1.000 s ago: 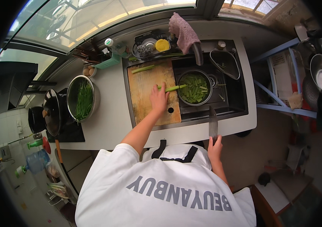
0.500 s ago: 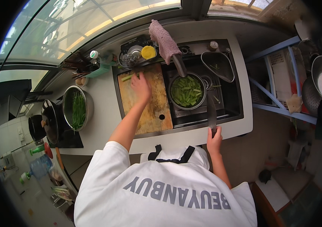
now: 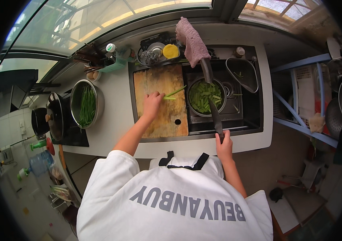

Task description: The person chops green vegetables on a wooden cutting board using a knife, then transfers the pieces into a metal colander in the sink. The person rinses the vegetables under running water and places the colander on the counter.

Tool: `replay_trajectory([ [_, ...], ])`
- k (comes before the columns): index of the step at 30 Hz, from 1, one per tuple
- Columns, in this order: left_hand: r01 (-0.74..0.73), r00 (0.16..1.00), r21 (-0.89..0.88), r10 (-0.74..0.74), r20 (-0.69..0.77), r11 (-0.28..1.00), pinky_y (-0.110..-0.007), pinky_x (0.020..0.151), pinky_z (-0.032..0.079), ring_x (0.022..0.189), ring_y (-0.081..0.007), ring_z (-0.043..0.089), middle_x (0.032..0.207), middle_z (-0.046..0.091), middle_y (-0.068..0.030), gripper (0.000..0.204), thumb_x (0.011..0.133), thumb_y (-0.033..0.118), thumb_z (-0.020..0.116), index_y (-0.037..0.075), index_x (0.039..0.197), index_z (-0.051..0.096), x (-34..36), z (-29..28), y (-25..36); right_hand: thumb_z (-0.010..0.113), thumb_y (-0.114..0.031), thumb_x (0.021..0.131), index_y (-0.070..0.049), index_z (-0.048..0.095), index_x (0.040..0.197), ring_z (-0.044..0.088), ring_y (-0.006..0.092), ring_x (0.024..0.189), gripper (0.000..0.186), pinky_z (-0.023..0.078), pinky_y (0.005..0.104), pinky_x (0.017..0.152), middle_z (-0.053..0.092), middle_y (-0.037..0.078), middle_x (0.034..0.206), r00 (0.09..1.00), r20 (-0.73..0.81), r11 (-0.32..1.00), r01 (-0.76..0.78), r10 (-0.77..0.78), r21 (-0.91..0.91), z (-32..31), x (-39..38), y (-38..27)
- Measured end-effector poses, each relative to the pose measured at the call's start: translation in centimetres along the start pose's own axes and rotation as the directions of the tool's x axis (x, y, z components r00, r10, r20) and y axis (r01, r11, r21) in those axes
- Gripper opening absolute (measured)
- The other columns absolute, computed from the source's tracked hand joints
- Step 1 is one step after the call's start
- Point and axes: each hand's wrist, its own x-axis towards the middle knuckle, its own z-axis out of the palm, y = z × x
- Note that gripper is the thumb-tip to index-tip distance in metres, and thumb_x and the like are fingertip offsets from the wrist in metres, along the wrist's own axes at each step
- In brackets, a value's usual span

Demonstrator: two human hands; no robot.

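Observation:
My left hand (image 3: 151,103) is closed on green stalks (image 3: 172,94) that lie over the wooden cutting board (image 3: 155,125), which covers the left part of the sink (image 3: 253,112). My right hand (image 3: 223,144) grips the handle of a dark kitchen knife (image 3: 216,119) near the sink's front edge, its blade angled up to the metal pot (image 3: 189,105). That pot sits in the sink, holding chopped green stalk pieces (image 3: 205,96). A pink cloth (image 3: 192,42) hangs over the faucet (image 3: 206,71) above it.
A bowl of long greens (image 3: 87,105) and a lidded pan (image 3: 56,116) are on the left counter (image 3: 114,100). A tray (image 3: 142,56) with scourers stands behind the board. A basket (image 3: 244,88) sits at the sink's right. A blue rack (image 3: 318,92) with metal bowls stands at the right.
My left hand has moved from the back of the board toward its middle, with stalks in it. The knife in my right hand has moved slightly left and tilted toward the pot.

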Motion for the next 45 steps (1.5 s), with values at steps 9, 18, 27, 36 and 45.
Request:
replay_trajectory([
  [9, 0.264, 0.965, -0.107, -0.263, 0.021, 0.959, -0.040, 0.068, 0.044, 0.079, -0.0311, 0.059, 0.084, 0.059, -0.0099, 0.028, 0.075, 0.014, 0.070, 0.008, 0.102, 0.065, 1.0, -0.2, 1.2, 0.060, -0.018, 0.092, -0.002, 0.045, 0.096, 0.054, 0.0305, 0.057, 0.022, 0.042, 0.0378, 0.054, 0.055, 0.015, 0.067, 0.998, -0.028, 0.994, 0.062, -0.060, 0.093, 1.9, -0.9, -1.5],
  [18, 0.016, 0.986, -0.001, -0.016, -0.163, 1.000, -0.041, 0.066, 0.047, 0.081, -0.0291, 0.058, 0.085, 0.057, -0.0096, 0.036, 0.073, 0.014, 0.069, 0.008, 0.107, 0.061, 1.6, 2.2, 3.0, 0.059, -0.020, 0.093, -0.002, 0.045, 0.095, 0.055, 0.0332, 0.059, 0.023, 0.043, 0.0391, 0.055, 0.055, 0.017, 0.068, 0.999, -0.012, 0.998, 0.030, -0.029, 0.049, 2.5, -3.8, -0.3],
  [27, 0.027, 0.970, -0.160, -0.064, -0.234, 0.987, -0.041, 0.064, 0.046, 0.076, -0.0300, 0.057, 0.079, 0.057, -0.0107, 0.026, 0.068, 0.006, 0.070, 0.006, 0.094, 0.066, -4.7, 0.7, 0.1, 0.057, -0.019, 0.093, -0.001, 0.044, 0.100, 0.060, 0.0397, 0.065, 0.023, 0.045, 0.0435, 0.058, 0.059, 0.020, 0.071, 0.995, 0.081, 0.994, 0.054, -0.062, 0.099, 5.7, -4.2, -3.7],
  [36, 0.138, 0.958, -0.297, -0.204, -0.204, 0.945, -0.042, 0.063, 0.046, 0.073, -0.0316, 0.056, 0.073, 0.055, -0.0120, 0.015, 0.063, 0.005, 0.073, 0.004, 0.075, 0.064, -5.7, -0.2, 0.2, 0.055, -0.020, 0.094, -0.001, 0.041, 0.102, 0.061, 0.0445, 0.074, 0.025, 0.047, 0.0512, 0.061, 0.062, 0.025, 0.076, 0.928, 0.329, 0.943, 0.254, -0.175, -0.213, 12.9, 2.5, -9.9],
  [45, 0.133, 0.959, -0.257, -0.190, -0.209, 0.957, -0.043, 0.059, 0.046, 0.068, -0.0327, 0.057, 0.072, 0.053, -0.0136, 0.011, 0.064, 0.004, 0.070, 0.003, 0.069, 0.061, -5.7, 0.7, -0.1, 0.054, -0.018, 0.093, 0.001, 0.041, 0.099, 0.062, 0.0438, 0.071, 0.025, 0.049, 0.0502, 0.062, 0.062, 0.025, 0.074, 0.942, 0.317, 0.880, 0.243, -0.113, -0.409, 16.1, 3.8, -10.3],
])
